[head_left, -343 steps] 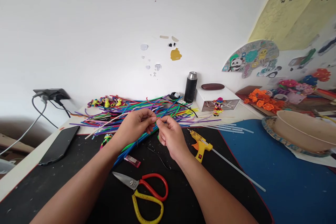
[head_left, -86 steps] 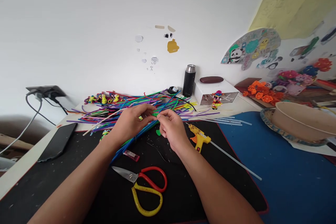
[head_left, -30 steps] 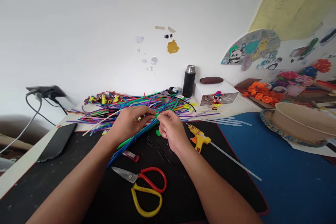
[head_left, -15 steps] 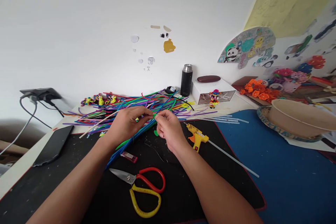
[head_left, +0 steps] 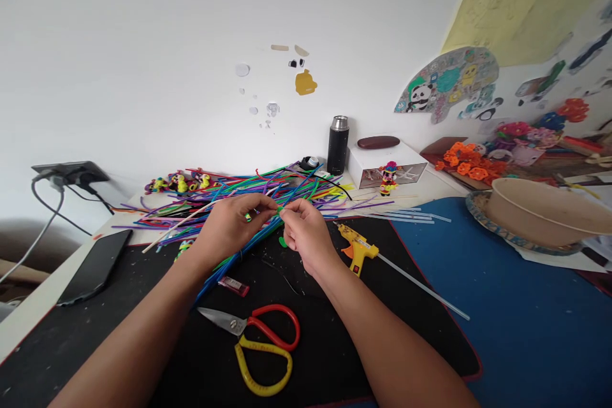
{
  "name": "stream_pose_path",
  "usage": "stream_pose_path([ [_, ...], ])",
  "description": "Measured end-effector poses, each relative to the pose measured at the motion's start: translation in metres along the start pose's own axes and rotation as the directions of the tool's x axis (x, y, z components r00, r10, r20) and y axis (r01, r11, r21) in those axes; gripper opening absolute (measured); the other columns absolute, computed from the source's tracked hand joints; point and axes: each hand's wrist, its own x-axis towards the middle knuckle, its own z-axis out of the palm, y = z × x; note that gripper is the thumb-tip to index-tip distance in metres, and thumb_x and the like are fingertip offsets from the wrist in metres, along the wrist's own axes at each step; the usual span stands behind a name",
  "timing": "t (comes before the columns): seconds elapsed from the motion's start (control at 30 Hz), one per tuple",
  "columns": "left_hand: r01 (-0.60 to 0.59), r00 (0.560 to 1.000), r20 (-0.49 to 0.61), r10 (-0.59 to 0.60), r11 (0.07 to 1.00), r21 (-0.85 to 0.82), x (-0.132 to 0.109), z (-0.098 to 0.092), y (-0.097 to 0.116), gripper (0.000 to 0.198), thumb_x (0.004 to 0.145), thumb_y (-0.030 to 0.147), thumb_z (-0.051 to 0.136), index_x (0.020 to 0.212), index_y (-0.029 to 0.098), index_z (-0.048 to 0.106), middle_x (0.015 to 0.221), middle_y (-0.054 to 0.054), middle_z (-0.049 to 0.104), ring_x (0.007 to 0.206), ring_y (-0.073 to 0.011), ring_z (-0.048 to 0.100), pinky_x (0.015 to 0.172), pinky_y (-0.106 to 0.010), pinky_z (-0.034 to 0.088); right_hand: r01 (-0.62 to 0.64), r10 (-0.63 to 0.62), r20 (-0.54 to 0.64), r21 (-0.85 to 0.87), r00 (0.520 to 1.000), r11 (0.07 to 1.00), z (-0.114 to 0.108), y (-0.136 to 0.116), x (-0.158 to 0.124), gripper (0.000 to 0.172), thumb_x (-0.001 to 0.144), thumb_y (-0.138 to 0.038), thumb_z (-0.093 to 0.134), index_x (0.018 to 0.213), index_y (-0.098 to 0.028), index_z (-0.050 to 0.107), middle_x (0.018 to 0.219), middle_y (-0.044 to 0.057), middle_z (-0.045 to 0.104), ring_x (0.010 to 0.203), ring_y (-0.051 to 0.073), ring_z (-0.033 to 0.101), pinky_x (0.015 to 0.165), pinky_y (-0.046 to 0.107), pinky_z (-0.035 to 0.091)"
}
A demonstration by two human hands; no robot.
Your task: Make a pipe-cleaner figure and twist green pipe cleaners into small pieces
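Between the fingertips of both hands is a small bright green piece of pipe cleaner [head_left: 280, 210], mostly hidden by the fingers. My left hand [head_left: 234, 223] pinches it from the left, while my right hand [head_left: 306, 229] pinches it from the right; their fingertips almost meet. Under and behind them spreads a heap of many-coloured pipe cleaners [head_left: 306, 191], with a blue bundle [head_left: 224, 271] reaching toward me below the left wrist. Another small green piece [head_left: 282, 242] lies on the black mat just below the right fingers.
Scissors [head_left: 258, 338] with red and yellow handles lie nearest me, beside a small red packet [head_left: 234, 285]. To the right is a yellow glue gun [head_left: 358, 250] with a long glue stick. A phone [head_left: 95, 266], black flask [head_left: 338, 146], white box [head_left: 392, 162] and large bowl [head_left: 549, 217] stand around.
Both hands stay pinched on the green piece in nearly the same place. The whole view has shifted slightly, and the left hand has turned a little.
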Motion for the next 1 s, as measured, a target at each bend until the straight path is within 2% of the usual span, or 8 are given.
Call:
stream_pose_path([
  [0.23, 0.084, 0.995, 0.050, -0.083, 0.996, -0.034, 0.002, -0.001, 0.005, 0.016, 0.094, 0.035, 0.067, 0.095, 0.023, 0.078, 0.092, -0.002, 0.083, 0.081, -0.0216, 0.076, 0.071, -0.029, 0.053, 0.001, -0.001, 0.003, -0.018, 1.000, 1.000, 0.000, 0.003, 0.001, 0.018, 0.072, -0.030, 0.065, 0.080, -0.025, 0.050, 0.042, -0.015, 0.040, 0.032, 0.007, 0.033, 0.036, 0.021, 0.018],
  [0.47, 0.167, 0.983, 0.087, -0.159, 0.982, -0.088, 0.003, -0.002, 0.010, 0.012, 0.091, 0.030, 0.067, 0.091, 0.023, 0.077, 0.082, 0.000, 0.082, 0.073, -0.0208, 0.075, 0.065, -0.027, 0.055, 0.006, -0.006, -0.007, -0.039, 1.000, 0.999, 0.000, 0.006, 0.003, 0.016, 0.072, -0.030, 0.064, 0.079, -0.025, 0.051, 0.042, -0.014, 0.042, 0.032, 0.007, 0.033, 0.035, 0.021, 0.020],
  [0.67, 0.099, 0.995, 0.018, -0.099, 0.995, -0.007, 0.002, 0.003, 0.007, 0.014, 0.092, 0.030, 0.065, 0.092, 0.024, 0.078, 0.086, -0.001, 0.083, 0.072, -0.0209, 0.076, 0.065, -0.028, 0.054, 0.006, -0.006, -0.015, -0.037, 1.000, 0.999, 0.000, 0.006, 0.003, 0.016, 0.072, -0.029, 0.065, 0.080, -0.025, 0.051, 0.042, -0.015, 0.041, 0.033, 0.007, 0.033, 0.035, 0.021, 0.020],
  [1.0, -0.090, 0.994, -0.046, 0.095, 0.991, 0.102, -0.002, 0.009, 0.001, 0.020, 0.098, 0.027, 0.058, 0.100, 0.023, 0.078, 0.100, -0.005, 0.084, 0.088, -0.0228, 0.079, 0.078, -0.031, 0.057, 0.008, -0.009, -0.018, -0.039, 1.000, 0.999, -0.001, 0.005, 0.004, 0.016, 0.072, -0.028, 0.063, 0.082, -0.025, 0.050, 0.043, -0.015, 0.041, 0.033, 0.007, 0.033, 0.035, 0.021, 0.020],
])
